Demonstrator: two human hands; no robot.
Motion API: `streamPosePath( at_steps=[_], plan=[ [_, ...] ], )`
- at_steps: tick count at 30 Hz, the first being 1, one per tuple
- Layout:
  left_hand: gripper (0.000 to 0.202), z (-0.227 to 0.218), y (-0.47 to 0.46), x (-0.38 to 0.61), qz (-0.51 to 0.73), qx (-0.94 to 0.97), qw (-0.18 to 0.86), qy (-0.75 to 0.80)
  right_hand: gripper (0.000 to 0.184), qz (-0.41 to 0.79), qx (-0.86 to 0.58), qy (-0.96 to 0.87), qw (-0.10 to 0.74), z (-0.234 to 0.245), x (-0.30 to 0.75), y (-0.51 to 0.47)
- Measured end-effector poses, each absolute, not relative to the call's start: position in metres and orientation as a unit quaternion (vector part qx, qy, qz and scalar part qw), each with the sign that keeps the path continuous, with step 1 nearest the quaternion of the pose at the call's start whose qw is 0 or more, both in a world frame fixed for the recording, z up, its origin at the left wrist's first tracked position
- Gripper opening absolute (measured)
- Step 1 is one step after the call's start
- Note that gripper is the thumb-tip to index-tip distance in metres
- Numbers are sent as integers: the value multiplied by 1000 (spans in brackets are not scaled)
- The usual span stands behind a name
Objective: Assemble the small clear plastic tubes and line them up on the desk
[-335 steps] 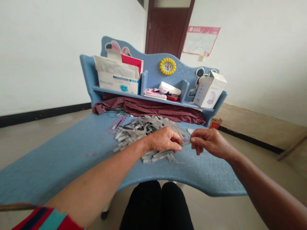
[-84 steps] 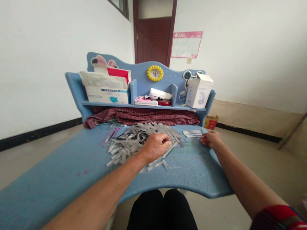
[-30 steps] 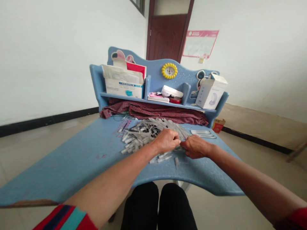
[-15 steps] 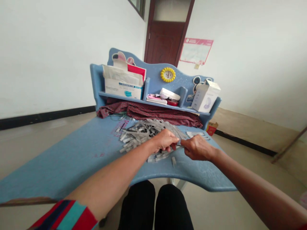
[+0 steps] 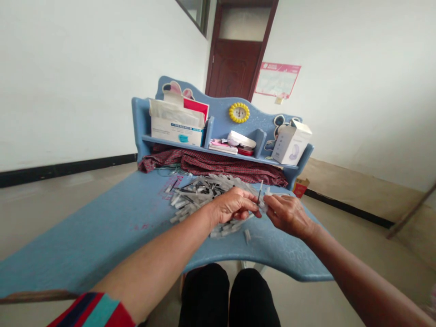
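Over the right side of the heap, my left hand (image 5: 236, 204) pinches a thin rod (image 5: 260, 193), dark low down and pale at its top, which stands nearly upright. Close beside it, my right hand (image 5: 288, 215) is closed, and a small translucent plastic piece (image 5: 268, 191) shows at its fingertips. Below and behind my left hand spreads a heap of translucent plastic tubes (image 5: 185, 200) mixed with dark thin pieces. One loose short translucent piece (image 5: 247, 235) lies nearer the front edge. Several slim pale sticks (image 5: 282, 195) lie behind my right hand, partly hidden by it.
The blue desk (image 5: 112, 227) has a curved front edge. At its back, a checked cloth (image 5: 218, 163) lies under a shelf bearing a mask box (image 5: 177, 131), a white case (image 5: 241, 139) and a white carton (image 5: 291, 144). A yellow-rimmed clock (image 5: 239, 112) sits on the backboard.
The thin rod now stands upright between my left fingers, where before only a short bit showed between both hands. My right hand has turned slightly, fingertips higher. The view has tilted up a little.
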State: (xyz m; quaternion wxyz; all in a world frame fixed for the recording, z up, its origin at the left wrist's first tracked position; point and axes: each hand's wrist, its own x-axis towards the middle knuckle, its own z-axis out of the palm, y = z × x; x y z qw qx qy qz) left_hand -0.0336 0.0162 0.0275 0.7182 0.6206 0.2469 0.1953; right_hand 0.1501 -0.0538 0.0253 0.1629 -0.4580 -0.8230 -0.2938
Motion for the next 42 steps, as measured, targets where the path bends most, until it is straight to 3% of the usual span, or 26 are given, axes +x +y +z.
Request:
streamPosePath(
  at_steps=[5, 13, 17, 35, 42],
  plan=[
    [15, 25, 21, -33, 265, 554, 749, 250, 10, -185, -508, -725, 427, 14, 141, -69],
    [8, 25, 26, -33, 433, 444, 739, 262, 14, -33, -434, -651, 623, -13, 108, -98],
    [9, 27, 28, -34, 463, 406, 745, 256, 11, 38, -439, -615, 654, -23, 104, -87],
    [11, 31, 23, -33, 493, 389, 739, 243, 14, 73, -436, -565, 696, -22, 100, -82],
    [17, 32, 21, -34, 494, 404, 732, 236, 22, 267, -422, -456, 737, -24, 93, -73]
  ],
)
